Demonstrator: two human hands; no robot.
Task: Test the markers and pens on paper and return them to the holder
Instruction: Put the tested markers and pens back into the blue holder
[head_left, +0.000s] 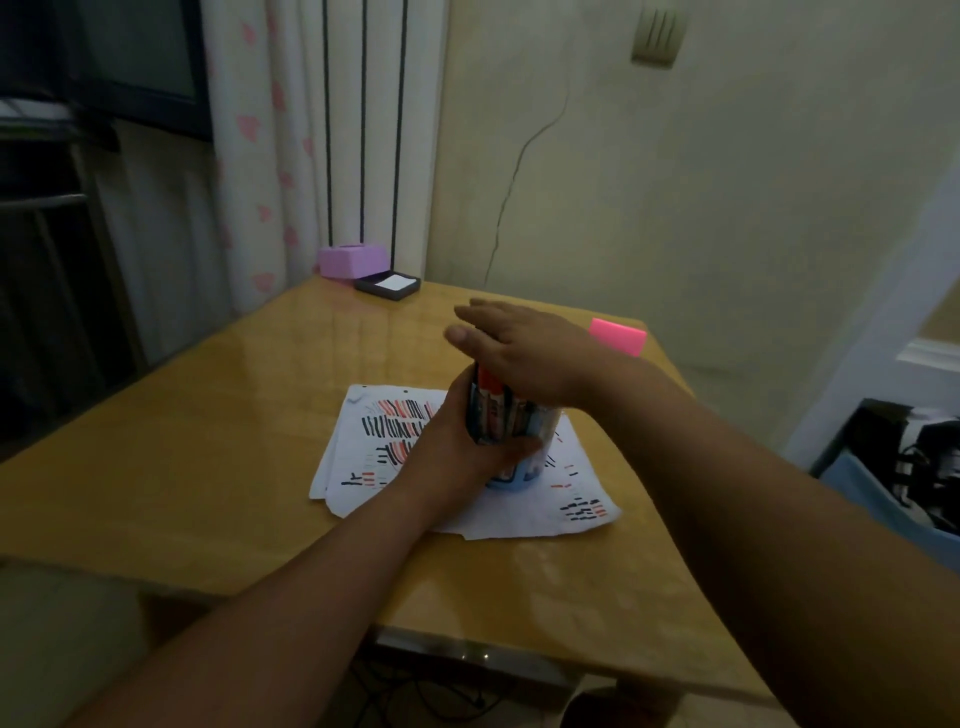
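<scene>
A clear round holder (524, 441) full of markers stands on white sheets of paper (545, 509) in the middle of the wooden table (208, 441). The paper carries many short red and black test strokes. My left hand (457, 447) grips the holder's side, fingers curled round it. A red-capped marker (488, 384) pokes out at the top. My right hand (519, 348) lies flat with straight fingers over the markers' tops, palm down.
A purple box (353, 260) and a dark tray holding white notes (388, 285) sit at the table's far corner. A pink block (618, 335) lies at the far right edge. A bag (904, 467) stands on the floor at right.
</scene>
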